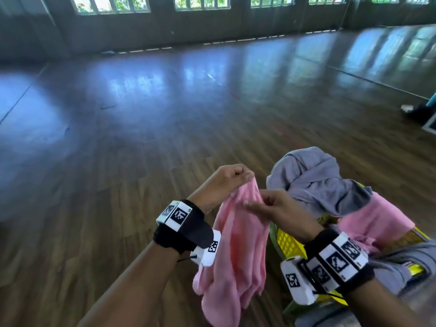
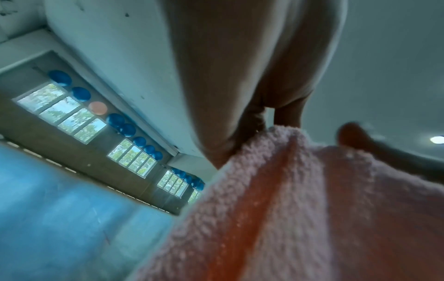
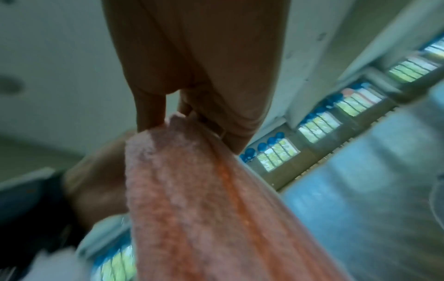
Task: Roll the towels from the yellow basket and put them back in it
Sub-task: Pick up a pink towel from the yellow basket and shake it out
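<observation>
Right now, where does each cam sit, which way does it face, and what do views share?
Head: on the head, facing forward-down at the yellow basket; both forearms show, left hand, right hand.
Left wrist: along the left palm at the pink towel.
Right wrist: along the right fingers pinching that towel's edge.
Shared: all three see the pink towel.

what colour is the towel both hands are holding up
Pink. The towel, pinched by the left hand and right hand, shows best in the head view.
</observation>
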`<action>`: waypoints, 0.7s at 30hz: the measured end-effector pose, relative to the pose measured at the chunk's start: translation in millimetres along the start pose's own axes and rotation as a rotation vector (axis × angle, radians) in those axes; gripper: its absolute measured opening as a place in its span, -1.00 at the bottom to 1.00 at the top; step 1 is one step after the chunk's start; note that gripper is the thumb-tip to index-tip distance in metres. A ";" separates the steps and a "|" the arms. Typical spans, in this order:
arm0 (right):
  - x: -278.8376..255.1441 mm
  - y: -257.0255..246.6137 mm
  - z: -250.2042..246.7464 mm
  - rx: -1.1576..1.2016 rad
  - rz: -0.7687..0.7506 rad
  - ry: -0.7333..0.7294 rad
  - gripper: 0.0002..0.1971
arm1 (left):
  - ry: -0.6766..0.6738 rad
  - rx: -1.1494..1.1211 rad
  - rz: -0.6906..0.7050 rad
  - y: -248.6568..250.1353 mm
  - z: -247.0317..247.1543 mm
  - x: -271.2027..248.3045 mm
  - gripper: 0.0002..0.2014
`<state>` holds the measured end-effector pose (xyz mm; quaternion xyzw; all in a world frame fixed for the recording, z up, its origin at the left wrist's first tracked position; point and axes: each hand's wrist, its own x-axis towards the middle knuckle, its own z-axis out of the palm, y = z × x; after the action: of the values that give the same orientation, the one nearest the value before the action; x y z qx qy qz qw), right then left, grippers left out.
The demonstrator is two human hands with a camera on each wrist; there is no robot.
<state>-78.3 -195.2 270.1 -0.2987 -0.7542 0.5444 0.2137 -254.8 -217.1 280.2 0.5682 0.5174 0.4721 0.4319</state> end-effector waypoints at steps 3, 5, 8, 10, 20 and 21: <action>5.0 -0.8 -22.6 0.130 -0.092 0.224 -0.73 | -0.097 0.006 -0.016 -8.5 6.6 -6.4 -0.79; 7.1 -1.3 -38.9 0.271 -0.115 0.362 -0.59 | -0.133 -0.030 -0.022 -15.2 10.1 -12.7 -0.77; 5.4 -0.2 -35.1 0.309 -0.079 0.414 -0.64 | -0.024 -0.047 -0.014 -12.8 8.0 -12.4 -0.75; -1.5 -0.5 -18.7 0.057 -0.052 0.224 -0.77 | 0.088 -0.018 0.009 -3.3 6.5 -6.6 -0.71; -3.9 -2.1 -26.2 0.015 -0.067 0.458 -0.73 | -0.046 0.032 -0.079 -10.6 24.5 -21.3 -0.77; -4.2 -0.1 -21.1 -0.018 -0.049 0.444 -0.75 | -0.077 0.045 -0.078 -17.9 32.0 -25.9 -0.78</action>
<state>-61.6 -183.5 276.8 -0.3945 -0.7004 0.4532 0.3852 -227.1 -241.3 254.5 0.5750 0.5324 0.4212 0.4567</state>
